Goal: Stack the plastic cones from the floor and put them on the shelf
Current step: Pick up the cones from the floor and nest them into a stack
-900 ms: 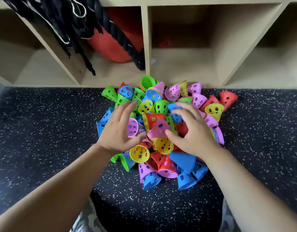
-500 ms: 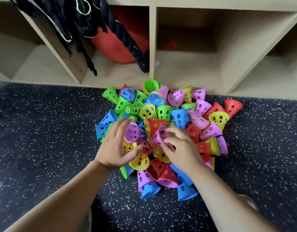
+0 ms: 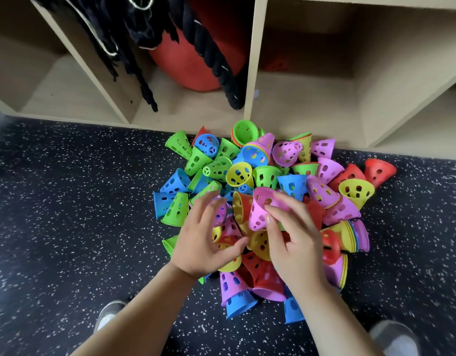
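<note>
Nearest, shows the left shoe (image 3: 108,314) and right shoe (image 3: 393,337) on the speckled black floor (image 3: 67,201). Mid-field, shows the right hand (image 3: 296,242) pinching a pink cone (image 3: 260,214) between thumb and fingertips, and the left hand (image 3: 203,242) with fingers spread and curved over a second pink cone (image 3: 221,213), grip not discernible, both atop the pile of cones (image 3: 265,176) lying on the floor. Farthest, shows the shelf (image 3: 255,73), one compartment holding a red bag (image 3: 196,62) and black rope (image 3: 211,55).

A pile of cones (image 3: 266,176) lies on the speckled floor (image 3: 67,201) against the shelf (image 3: 255,60). The right hand (image 3: 296,242) pinches a pink cone (image 3: 259,214) atop the pile. The left hand (image 3: 203,242) spreads over cones just beside it.
</note>
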Demonstrator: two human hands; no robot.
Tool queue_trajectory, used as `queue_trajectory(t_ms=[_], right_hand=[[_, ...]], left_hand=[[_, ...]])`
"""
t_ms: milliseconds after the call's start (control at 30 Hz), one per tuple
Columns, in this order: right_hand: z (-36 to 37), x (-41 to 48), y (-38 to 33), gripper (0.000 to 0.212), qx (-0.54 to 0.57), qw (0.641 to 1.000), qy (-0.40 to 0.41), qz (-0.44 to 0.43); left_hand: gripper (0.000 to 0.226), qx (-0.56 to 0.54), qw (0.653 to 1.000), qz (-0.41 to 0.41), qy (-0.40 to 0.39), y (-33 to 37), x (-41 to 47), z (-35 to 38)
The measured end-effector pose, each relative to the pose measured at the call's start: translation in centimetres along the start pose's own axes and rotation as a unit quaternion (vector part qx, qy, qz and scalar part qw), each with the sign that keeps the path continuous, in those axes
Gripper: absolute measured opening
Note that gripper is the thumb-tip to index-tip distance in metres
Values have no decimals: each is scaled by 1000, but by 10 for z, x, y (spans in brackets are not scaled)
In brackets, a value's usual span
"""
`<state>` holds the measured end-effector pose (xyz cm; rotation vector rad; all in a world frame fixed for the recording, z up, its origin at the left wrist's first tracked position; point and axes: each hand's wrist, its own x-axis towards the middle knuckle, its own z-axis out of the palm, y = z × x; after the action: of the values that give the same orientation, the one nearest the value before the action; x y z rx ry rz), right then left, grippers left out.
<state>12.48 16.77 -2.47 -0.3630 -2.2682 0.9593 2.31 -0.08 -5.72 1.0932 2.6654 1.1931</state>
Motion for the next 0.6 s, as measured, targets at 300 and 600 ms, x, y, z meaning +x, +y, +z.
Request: queue_trajectory(t_ms=[300,600], right_hand=[[15,-5,-38,20,65,995,-57,-51],[48,-9,-14,49,-106,961,-256,-25]], left_hand=[[47,-51,988,-112,89,31,-12,-8],[47,-65,940,-268,199,6,-65,-27]])
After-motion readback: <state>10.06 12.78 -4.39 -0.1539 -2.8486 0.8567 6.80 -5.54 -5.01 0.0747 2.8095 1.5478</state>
